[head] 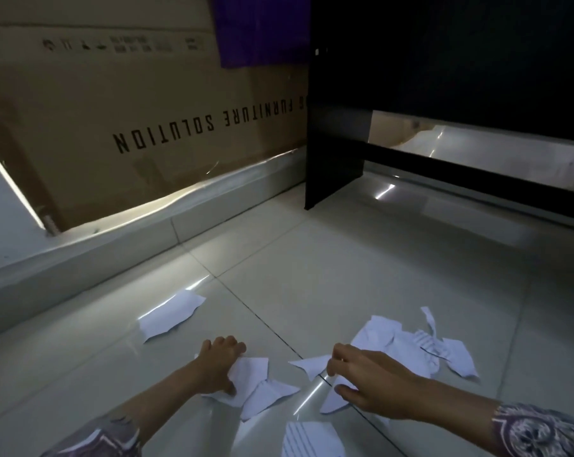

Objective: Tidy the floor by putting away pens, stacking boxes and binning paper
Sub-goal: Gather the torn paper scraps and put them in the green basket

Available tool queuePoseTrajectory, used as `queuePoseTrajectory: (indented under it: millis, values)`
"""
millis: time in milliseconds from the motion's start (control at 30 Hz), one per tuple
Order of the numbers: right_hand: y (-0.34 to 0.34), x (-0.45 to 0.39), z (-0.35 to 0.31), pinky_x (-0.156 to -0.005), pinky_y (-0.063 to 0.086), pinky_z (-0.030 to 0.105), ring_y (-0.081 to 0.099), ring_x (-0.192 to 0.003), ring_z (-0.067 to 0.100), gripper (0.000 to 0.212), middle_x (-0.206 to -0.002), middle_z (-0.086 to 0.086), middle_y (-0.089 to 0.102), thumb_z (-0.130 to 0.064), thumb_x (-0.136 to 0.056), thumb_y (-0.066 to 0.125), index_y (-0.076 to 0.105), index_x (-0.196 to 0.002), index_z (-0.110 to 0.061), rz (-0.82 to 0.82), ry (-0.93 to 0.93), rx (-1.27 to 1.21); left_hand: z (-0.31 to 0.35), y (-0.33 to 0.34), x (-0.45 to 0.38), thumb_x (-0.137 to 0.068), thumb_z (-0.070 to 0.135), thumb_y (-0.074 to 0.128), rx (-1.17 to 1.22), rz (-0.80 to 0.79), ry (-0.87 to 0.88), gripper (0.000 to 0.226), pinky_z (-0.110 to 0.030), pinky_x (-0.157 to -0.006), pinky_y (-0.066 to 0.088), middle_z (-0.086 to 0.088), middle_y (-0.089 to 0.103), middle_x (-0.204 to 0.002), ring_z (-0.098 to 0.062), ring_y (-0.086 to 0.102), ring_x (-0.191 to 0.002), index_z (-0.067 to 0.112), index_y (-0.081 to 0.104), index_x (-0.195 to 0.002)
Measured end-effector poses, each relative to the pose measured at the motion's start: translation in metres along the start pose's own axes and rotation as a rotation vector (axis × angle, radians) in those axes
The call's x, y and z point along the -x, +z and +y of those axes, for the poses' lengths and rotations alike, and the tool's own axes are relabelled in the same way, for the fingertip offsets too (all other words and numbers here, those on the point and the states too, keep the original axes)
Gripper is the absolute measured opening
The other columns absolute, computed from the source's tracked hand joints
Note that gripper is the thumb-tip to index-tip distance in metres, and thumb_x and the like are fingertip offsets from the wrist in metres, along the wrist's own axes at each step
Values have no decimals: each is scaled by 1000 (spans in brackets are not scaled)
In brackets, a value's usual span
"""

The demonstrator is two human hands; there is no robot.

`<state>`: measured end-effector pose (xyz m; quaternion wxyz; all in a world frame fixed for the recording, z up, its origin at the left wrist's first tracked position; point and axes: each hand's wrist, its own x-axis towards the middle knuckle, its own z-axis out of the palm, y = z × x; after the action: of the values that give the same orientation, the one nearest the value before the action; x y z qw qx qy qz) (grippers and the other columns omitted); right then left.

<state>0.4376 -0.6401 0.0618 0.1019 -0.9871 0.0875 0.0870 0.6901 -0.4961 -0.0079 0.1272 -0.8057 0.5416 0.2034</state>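
Torn paper scraps lie scattered on the pale tiled floor (345, 252) just in front of you. Your left hand (218, 364) has its fingers curled down onto a white scrap (249, 369), thumb pressed at its near edge, so part of that scrap is hidden under the palm. Your right hand (374, 380) pinches a pointed scrap (310, 364) between thumb and fingertips; a second piece (332, 399) lies under the hand, and you cannot tell whether the lower fingers grip it or only rest on it. Between the hands a folded piece (266, 395) lies loose.

A lined piece (312, 440) is cut off by the bottom edge. To your right a small heap (421, 347) of overlapping pieces, one striped, is hard to separate into single scraps. One scrap (170, 313) lies alone to the far left, well apart from the rest.

The upper picture is dim. A black desk panel (335, 153) stands on the floor ahead, its underside in shadow. A big cardboard box (120, 120), its print upside down, leans against the wall on the left behind a low ledge (114, 245). Purple cloth (259, 28) hangs above it, cut off at the top.

Open tile stretches between the scraps and the desk panel, and from the lone scrap to the ledge.
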Motion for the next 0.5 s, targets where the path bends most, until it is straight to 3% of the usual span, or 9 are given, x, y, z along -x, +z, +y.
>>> queuePoseTrajectory:
  millis: [200, 333, 400, 500]
  values:
    - [9, -15, -4, -71, 30, 24, 51, -100, 23, 32, -123, 5, 45, -29, -96, 38, 48, -123, -16, -27, 10, -20, -18, 22, -15, -75, 39, 71, -1, -19, -5, 84, -40, -108, 22, -7, 31, -141, -27, 30, -131, 27, 22, -142]
    - [20, -22, 1, -78, 40, 26, 52, -102, 21, 32, -124, 2, 46, -30, -95, 39, 48, -123, -18, -41, 17, -45, -23, 29, -20, -75, 38, 70, 66, 31, -51, 85, -37, -103, 24, -7, 36, -136, -25, 33, -128, 23, 21, -142]
    - [25, -27, 3, -81, 43, 31, 52, -100, 21, 30, -122, 2, 46, -29, -95, 39, 49, -121, -17, -53, 22, -44, -24, 31, -21, -75, 34, 70, 144, 56, -82, 73, -35, -94, 25, -6, 41, -131, -24, 36, -124, 21, 31, -134]
    - [28, -38, 1, -76, 41, 32, 51, -91, 21, 27, -118, 4, 46, -27, -95, 40, 50, -117, -14, -62, 33, -49, -31, 32, -18, -84, 28, 62, 323, 96, -64, 35, -32, -86, 22, -2, 48, -122, -22, 43, -122, 23, 42, -112]
